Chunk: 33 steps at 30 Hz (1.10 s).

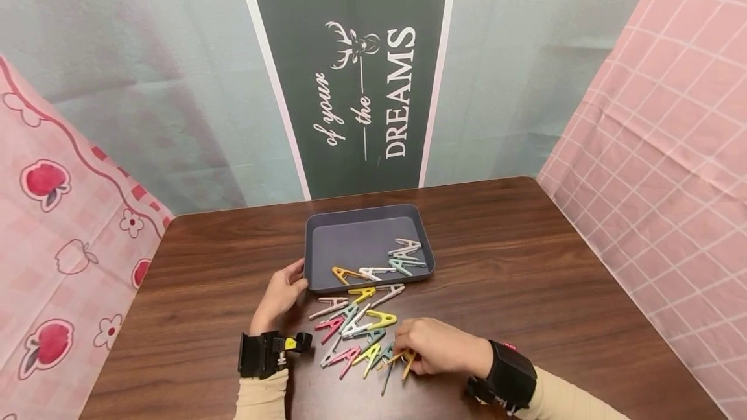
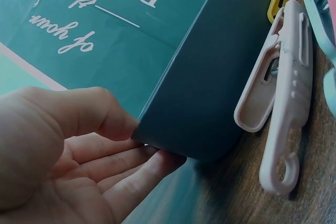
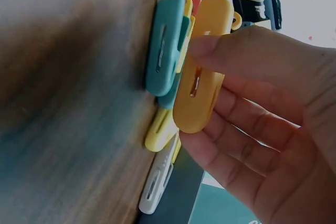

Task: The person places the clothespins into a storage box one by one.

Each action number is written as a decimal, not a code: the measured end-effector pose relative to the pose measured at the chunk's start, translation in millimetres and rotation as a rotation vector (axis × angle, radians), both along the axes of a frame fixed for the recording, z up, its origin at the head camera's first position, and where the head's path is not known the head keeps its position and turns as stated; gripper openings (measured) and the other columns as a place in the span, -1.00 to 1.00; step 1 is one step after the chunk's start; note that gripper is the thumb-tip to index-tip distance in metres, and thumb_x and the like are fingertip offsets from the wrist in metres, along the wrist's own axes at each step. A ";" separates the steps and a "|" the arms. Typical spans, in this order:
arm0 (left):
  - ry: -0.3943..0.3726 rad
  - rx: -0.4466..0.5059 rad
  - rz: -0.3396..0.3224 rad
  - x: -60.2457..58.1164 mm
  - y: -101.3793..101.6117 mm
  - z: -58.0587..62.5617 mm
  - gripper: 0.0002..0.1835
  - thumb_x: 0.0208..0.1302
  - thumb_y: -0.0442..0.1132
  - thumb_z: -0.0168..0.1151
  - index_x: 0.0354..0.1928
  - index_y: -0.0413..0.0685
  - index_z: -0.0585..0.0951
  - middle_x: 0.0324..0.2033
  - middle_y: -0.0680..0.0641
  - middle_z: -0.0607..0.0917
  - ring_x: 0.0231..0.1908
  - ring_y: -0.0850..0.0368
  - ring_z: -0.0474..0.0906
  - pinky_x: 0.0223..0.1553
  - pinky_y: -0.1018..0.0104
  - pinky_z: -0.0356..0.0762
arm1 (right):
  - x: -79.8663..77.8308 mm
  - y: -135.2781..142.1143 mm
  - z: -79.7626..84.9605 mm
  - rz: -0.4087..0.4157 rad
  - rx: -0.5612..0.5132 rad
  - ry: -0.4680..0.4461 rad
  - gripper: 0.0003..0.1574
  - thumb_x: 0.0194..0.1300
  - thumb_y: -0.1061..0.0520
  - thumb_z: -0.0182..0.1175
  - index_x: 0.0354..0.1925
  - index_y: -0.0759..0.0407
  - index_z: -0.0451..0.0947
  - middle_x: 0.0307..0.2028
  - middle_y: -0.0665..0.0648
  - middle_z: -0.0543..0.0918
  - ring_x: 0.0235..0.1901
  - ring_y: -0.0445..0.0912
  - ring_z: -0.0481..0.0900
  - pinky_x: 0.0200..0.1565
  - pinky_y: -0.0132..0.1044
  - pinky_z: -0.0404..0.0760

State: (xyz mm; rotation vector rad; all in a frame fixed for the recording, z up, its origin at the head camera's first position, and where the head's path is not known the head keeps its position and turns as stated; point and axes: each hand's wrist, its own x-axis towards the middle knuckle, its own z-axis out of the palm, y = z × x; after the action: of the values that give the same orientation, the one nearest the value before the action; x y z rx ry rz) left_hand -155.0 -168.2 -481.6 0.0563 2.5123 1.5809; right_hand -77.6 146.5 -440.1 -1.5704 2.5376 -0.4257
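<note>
My left hand [image 1: 281, 290] grips the near left corner of a dark grey tray [image 1: 350, 232]. In the left wrist view its thumb lies on the tray's outer wall [image 2: 199, 77], with the fingers at the bottom edge. My right hand [image 1: 438, 345] pinches an orange clothespin [image 3: 202, 103] between thumb and fingers, at the right end of a spread of clothespins on the table. Beside it in the right wrist view lies a teal clothespin [image 3: 167, 40]. Several clothespins are in the tray, among them an orange one [image 1: 346, 273] and a white one [image 1: 376, 273].
Pink, yellow, white, teal and grey clothespins, such as a yellow one [image 1: 382, 319] and a pink one [image 1: 345, 356], lie before the tray on the brown wooden table [image 1: 496, 258]. Patterned cloths hang around the table, including a pink checked one [image 1: 659, 148] at right.
</note>
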 end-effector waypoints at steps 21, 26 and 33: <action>-0.062 -0.012 0.019 -1.6 3.6 2.9 -0.40 0.28 -0.49 0.00 0.38 -0.41 0.23 0.30 -0.41 0.41 0.29 -0.26 0.42 0.27 -0.04 0.45 | -25.3 -1.8 20.5 -0.084 0.005 0.066 -0.71 -0.04 0.11 0.41 -0.25 0.08 0.68 -0.40 -0.08 0.58 -0.41 -0.38 0.38 -0.36 -0.60 0.44; -0.069 -0.023 0.022 -1.2 3.5 3.4 -0.40 0.29 -0.47 0.00 0.39 -0.39 0.22 0.30 -0.40 0.41 0.29 -0.25 0.42 0.27 -0.04 0.45 | -33.3 -2.9 26.3 -0.094 -0.011 0.077 -0.69 0.00 0.13 0.40 -0.20 0.09 0.68 -0.34 -0.06 0.62 -0.35 -0.33 0.46 -0.28 -0.55 0.53; -0.072 -0.023 0.021 -0.4 3.1 3.3 -0.40 0.29 -0.47 -0.01 0.39 -0.39 0.22 0.29 -0.40 0.43 0.29 -0.24 0.43 0.27 -0.03 0.46 | -38.0 -4.7 30.7 -0.098 -0.025 0.082 -0.66 0.01 0.13 0.40 -0.16 0.10 0.69 -0.36 -0.06 0.61 -0.38 -0.35 0.41 -0.30 -0.54 0.50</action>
State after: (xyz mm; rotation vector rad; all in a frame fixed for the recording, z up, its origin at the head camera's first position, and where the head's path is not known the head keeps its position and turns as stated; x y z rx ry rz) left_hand -155.4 -165.1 -478.3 -0.0290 2.4830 1.5331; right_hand -115.6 141.8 -409.4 -1.5066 2.6892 -0.4142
